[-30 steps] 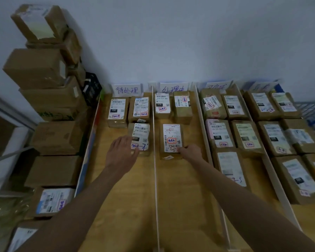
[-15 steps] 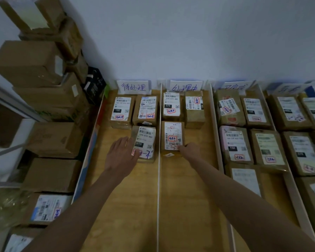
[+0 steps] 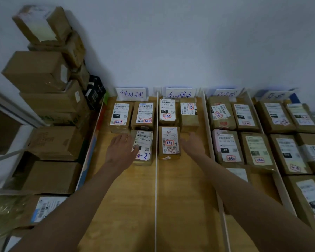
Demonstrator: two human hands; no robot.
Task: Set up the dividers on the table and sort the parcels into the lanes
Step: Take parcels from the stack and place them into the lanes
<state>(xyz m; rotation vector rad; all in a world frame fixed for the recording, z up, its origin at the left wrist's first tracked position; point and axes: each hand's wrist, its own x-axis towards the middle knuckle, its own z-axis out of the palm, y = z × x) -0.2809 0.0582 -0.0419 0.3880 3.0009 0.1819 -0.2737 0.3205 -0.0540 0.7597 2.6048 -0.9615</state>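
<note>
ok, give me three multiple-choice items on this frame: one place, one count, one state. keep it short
1. Where is the left hand?
A. on a parcel in the leftmost lane
B. on the box stack
C. on the wall

2. How many parcels lie in the second lane from the left?
A. one
B. three
C. six

3. The right hand is:
A. gripping a parcel
B. open beside a parcel
C. holding a divider

Answers:
1 A, its fingers rest on the front parcel left of the white divider.
2 B, two at the back, one in front.
3 B, its fingers are spread next to the scribbled parcel, holding nothing.
</note>
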